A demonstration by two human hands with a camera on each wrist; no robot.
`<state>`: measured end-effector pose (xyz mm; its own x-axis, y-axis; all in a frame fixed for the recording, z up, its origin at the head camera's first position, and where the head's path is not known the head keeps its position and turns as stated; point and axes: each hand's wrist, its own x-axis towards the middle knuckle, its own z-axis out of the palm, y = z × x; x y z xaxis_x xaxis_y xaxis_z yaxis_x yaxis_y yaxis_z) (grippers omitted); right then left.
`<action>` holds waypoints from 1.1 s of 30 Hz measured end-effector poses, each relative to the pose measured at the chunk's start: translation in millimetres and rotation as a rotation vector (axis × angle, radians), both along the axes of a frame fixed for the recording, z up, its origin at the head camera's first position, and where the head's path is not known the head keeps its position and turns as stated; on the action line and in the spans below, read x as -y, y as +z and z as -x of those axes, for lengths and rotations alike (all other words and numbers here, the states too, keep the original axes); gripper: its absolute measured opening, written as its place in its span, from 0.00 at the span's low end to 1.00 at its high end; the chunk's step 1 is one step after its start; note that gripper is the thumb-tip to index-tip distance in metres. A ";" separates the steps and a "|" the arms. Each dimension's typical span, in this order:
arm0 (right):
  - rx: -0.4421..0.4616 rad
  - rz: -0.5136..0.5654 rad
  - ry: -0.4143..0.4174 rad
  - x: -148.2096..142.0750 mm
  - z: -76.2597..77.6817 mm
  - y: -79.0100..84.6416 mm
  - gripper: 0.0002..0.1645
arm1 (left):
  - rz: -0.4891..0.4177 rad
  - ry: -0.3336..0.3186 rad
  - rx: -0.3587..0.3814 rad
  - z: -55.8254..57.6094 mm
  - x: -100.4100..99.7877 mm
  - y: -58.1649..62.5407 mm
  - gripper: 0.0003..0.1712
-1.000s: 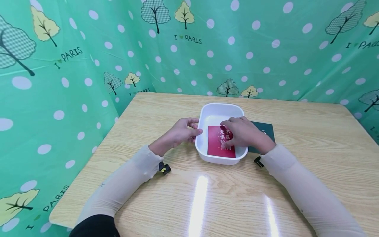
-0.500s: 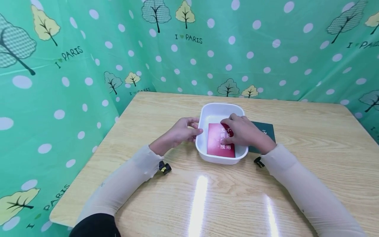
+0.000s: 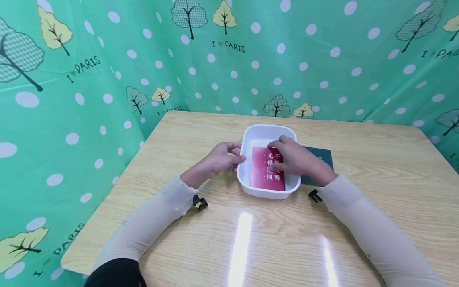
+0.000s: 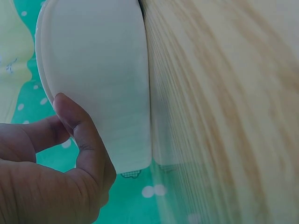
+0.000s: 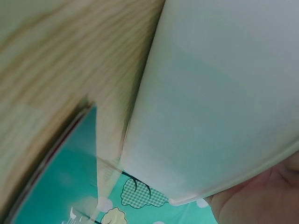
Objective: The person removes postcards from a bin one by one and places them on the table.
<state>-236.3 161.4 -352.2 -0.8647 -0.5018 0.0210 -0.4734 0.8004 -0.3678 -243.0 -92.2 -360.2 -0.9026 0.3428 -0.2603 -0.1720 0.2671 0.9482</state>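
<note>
In the head view, a white plastic tub (image 3: 270, 194) stands on the table with a red booklet (image 3: 259, 171) in it, white Chinese characters on its cover. My left hand (image 3: 221, 160) holds the tub's left rim; in the left wrist view the left thumb (image 4: 70, 109) lies against the outer wall. Reaching over the right rim, my right hand (image 3: 295, 157) grips the booklet, fingers at its far edge and thumb over the cover. In the right wrist view the tub wall (image 5: 210, 102) hides most of that hand. A dark green booklet (image 3: 324, 156) lies right of the tub, partly under my right forearm.
The wooden table (image 3: 201, 247) carries all this. Green printed curtains (image 3: 229, 71) hang behind it and along its left side. Small black wrist devices (image 3: 200, 203) show beside both sleeves.
The red booklet's far edge has risen slightly in the head view, and the glare on its cover has shifted. My right hand has moved slightly up with it. The left hand and tub stay put.
</note>
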 end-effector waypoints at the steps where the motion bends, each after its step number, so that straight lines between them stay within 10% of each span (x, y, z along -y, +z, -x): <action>1: 0.000 0.010 0.005 -0.4 0.0 0.7 0.42 | 0.000 0.001 0.000 0.3 -0.1 -0.1 0.28; 11: -0.025 0.078 0.002 -2.1 -0.1 5.7 0.40 | 0.006 -0.004 0.007 0.0 -1.0 0.1 0.26; 22: 0.035 0.305 0.081 -3.6 -2.6 14.0 0.17 | 0.011 -0.002 -0.002 0.4 -1.2 0.0 0.27; 33: -0.091 0.353 0.030 -13.1 -8.2 35.7 0.17 | 0.011 0.000 0.003 1.0 -0.9 -1.0 0.27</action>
